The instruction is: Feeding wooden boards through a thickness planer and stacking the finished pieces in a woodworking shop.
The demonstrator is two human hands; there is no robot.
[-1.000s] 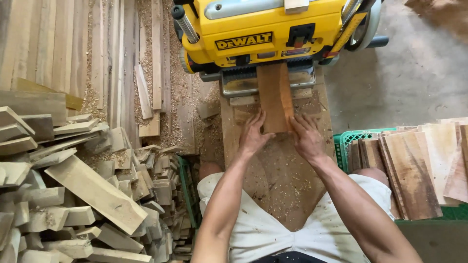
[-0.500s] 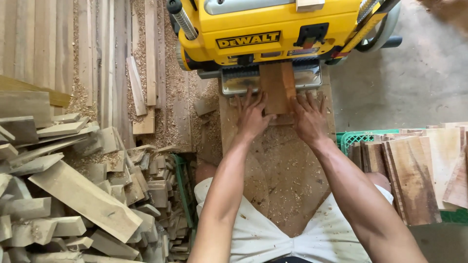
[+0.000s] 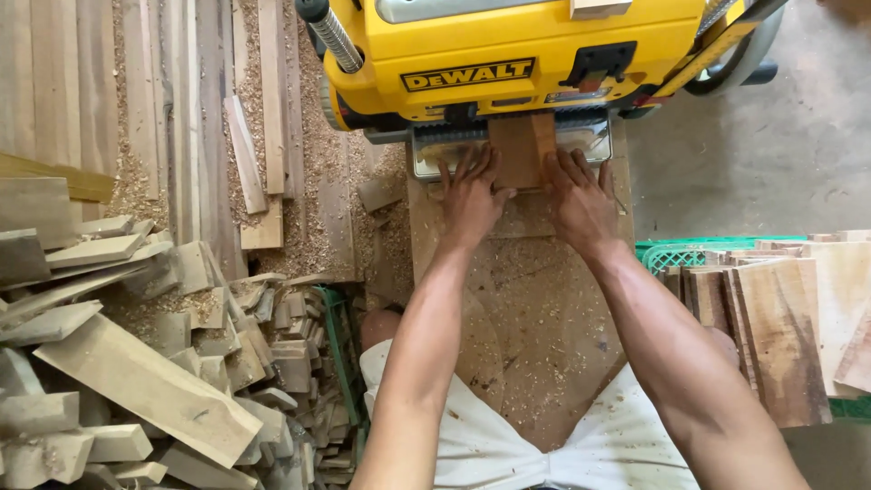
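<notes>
Head view: a short brown board [image 3: 520, 150] lies on the metal infeed plate [image 3: 435, 154] of a yellow thickness planer [image 3: 508, 54], its far end already under the machine's mouth and only the near part showing; by the look of it the pass is well begun but not finished, since a good length of the board is this side of the housing. The left hand [image 3: 470, 195] lies flat with fingers spread against the board's left edge; the right hand [image 3: 581, 200] lies flat just beside its right edge, fingertips on the plate; the hands are apart, pressing rather than clasped round anything. The wooden worktop [image 3: 526, 327] below them is strewn with sawdust.

Containers: a green crate [image 3: 676, 256] at the right holds flat brown boards [image 3: 771, 336] stacked on edge and overhanging its rim; another green crate [image 3: 337, 354] at the left is nearly buried under pale offcuts [image 3: 136, 390], so I cannot tell how full it is; long planks [image 3: 163, 118] lie on the floor beyond.
</notes>
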